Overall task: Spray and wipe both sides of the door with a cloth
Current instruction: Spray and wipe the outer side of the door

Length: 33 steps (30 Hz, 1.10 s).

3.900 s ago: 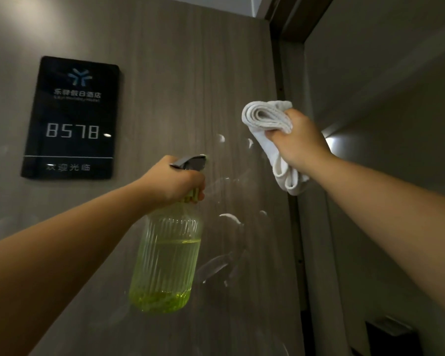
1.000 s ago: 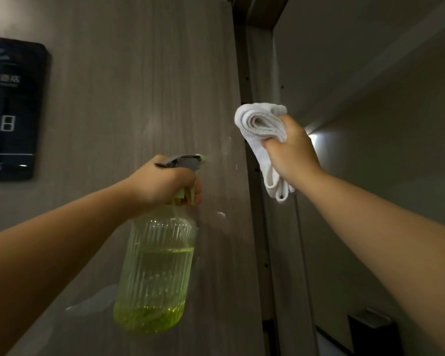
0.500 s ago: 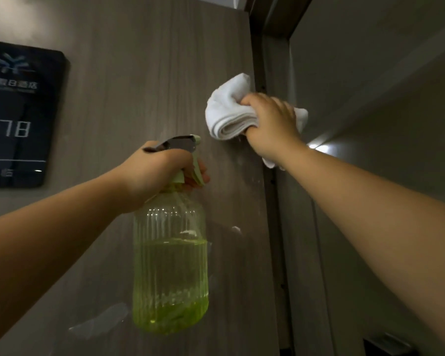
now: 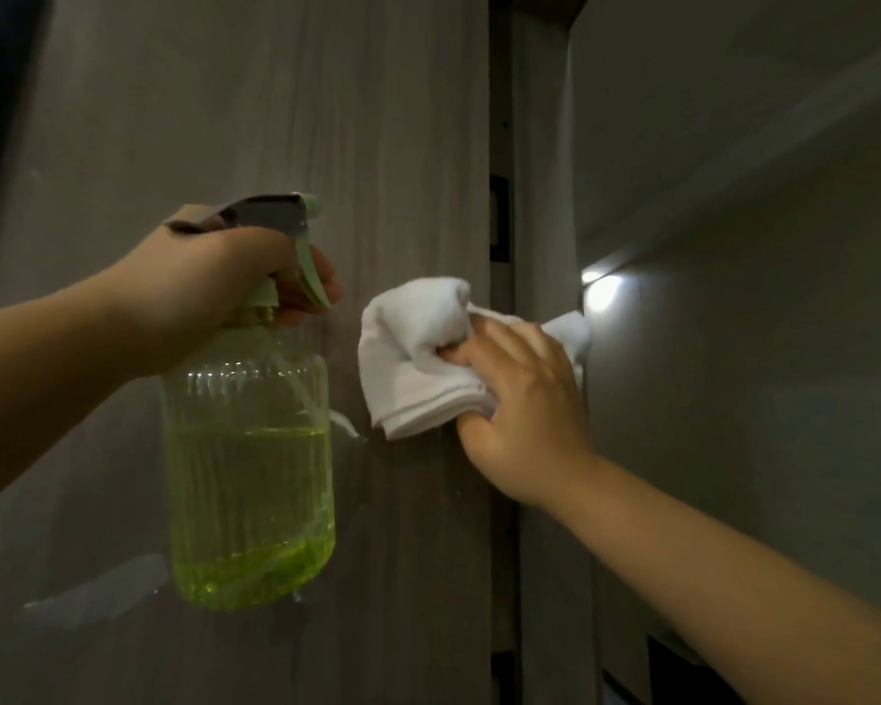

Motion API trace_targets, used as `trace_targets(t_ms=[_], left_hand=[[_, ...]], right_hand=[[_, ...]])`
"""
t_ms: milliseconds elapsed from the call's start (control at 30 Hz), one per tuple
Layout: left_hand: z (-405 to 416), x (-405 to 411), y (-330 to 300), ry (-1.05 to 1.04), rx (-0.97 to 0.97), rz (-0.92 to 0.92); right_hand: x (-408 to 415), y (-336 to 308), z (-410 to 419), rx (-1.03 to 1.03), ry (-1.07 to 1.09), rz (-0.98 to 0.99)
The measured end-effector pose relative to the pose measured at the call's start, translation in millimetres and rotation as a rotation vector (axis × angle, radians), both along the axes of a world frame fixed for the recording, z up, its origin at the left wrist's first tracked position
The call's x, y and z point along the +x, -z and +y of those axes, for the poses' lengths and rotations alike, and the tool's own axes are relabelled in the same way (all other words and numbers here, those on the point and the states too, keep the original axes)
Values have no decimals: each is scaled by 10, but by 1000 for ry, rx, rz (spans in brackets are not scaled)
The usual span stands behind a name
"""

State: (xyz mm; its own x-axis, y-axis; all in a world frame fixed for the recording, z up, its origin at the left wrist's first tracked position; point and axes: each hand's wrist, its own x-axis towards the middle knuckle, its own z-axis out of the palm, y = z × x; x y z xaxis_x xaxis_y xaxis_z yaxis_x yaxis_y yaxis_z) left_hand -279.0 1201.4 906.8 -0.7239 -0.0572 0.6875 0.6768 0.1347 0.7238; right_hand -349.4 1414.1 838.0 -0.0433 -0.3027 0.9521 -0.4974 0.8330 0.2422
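Head view: the left hand (image 4: 209, 292) is wrapped round the neck of the spray bottle (image 4: 250, 475), one finger curled on its green trigger, holding it up just in front of the grey wood-grain door (image 4: 377, 119). Right of the bottle, the right hand (image 4: 520, 409) grips a bunched white cloth (image 4: 418, 358), fingers curled into its folds, pressing it against the door near the door's right edge.

Dim corridor. Grey wall (image 4: 759, 399) on right, bright light spot (image 4: 603, 292) glaring on it. Dark frame (image 4: 502, 145) running vertically at centre. Black sign (image 4: 1, 119) at far left edge.
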Motion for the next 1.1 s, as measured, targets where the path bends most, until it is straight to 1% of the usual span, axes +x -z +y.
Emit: trace_targets(t_ms=[100,167,233,333,400,467,533,600,667,733,833,933,1033,1100], left_hand=[[17,23,39,-18,26,1],[-2,-1,86,-27,24,-18],[-40,2,143,-28,13,-22],[-78,-8,184,-26,1,11],[-102,-6,216,-10,38,-8],[-124,-29,234,-30,56,9],[-143,-49,229,-62,68,22],[-203,-96,276,-35,46,14],[-288,-165,296,-14,45,30],[-376,-178,301,-2,17,34],[-536,-216,347,-69,-81,69],[-468,-188,363,-139,-104,95],[-405,-129,407,-161,-145,96],[-407,-119,426,-179,-188,87]], right_hand=[[11,167,87,82,30,-27],[-9,77,109,121,64,-2],[-23,-112,80,119,95,31],[-33,-480,19,56,141,78],[-36,-771,-42,-24,157,108],[-36,-1035,-126,-128,129,107],[-47,-1140,-206,-197,89,77],[-62,-1008,-256,-199,81,71],[-84,-676,-264,-135,85,98],[-73,-296,-245,-73,50,75],[-41,220,-176,-17,10,-12],[42,641,-126,29,4,-82],[121,735,-61,73,-17,-162],[191,606,-44,30,-101,-209]])
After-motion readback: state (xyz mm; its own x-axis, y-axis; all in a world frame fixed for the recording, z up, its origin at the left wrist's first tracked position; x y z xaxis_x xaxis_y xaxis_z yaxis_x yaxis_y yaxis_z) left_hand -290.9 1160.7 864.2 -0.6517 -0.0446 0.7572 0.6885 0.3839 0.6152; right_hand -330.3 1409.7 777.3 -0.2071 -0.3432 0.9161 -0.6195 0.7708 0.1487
